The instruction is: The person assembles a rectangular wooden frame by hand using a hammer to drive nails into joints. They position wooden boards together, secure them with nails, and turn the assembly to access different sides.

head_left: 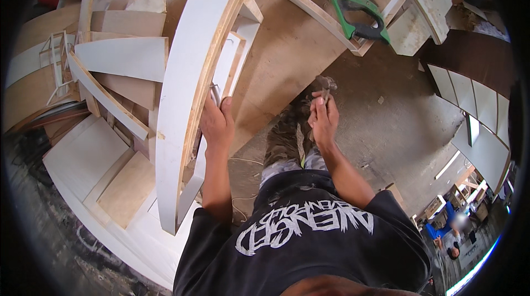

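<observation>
Far left: white-faced offcuts heaped at angles, outer ones lost in the dark fisheye rim. Next, the long white frame, at the wearer's left, beside the brown board. Long axis runs away from the wearer, leaning slightly right; blunt raw-wood end far, tapered end near. White face left, hollow side right. In the hollow: a white inner piece with a wood edge; lower part shadowed. Left hand at that opening, grip part-curled, fingertips hidden; can't tell how far it's closed or whether it has the small grey bit there. Right hand: grip closed round a hammer-like tool, head up front, handle mostly covered. Beyond it, green-framed saw, blade not visible to me.
</observation>
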The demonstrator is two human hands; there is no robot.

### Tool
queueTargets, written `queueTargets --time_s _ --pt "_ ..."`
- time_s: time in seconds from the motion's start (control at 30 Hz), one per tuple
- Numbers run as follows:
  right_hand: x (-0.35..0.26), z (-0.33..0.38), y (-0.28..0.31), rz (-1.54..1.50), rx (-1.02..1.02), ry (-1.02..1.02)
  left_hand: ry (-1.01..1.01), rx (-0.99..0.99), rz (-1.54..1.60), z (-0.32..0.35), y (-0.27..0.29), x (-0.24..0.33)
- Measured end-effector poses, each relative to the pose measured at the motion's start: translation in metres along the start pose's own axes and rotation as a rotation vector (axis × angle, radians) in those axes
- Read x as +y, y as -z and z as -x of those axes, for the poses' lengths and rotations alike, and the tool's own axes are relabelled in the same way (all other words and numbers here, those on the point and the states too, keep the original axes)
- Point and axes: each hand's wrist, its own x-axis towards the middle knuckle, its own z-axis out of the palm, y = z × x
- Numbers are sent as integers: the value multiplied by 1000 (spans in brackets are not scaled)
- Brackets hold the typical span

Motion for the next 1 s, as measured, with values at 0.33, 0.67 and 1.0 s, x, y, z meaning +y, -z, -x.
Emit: queueTargets --time_s 0.33,0.67,1.0 --pt "-10 -11 68 65 138 -46 25 100 -357 -38 -44 9" --pt "-15 -21 88 158 206 -25 -42 158 -245 -51 -48 5" --pt "-7 -14 88 385 100 -34 7 209 -269 -45 -53 9"
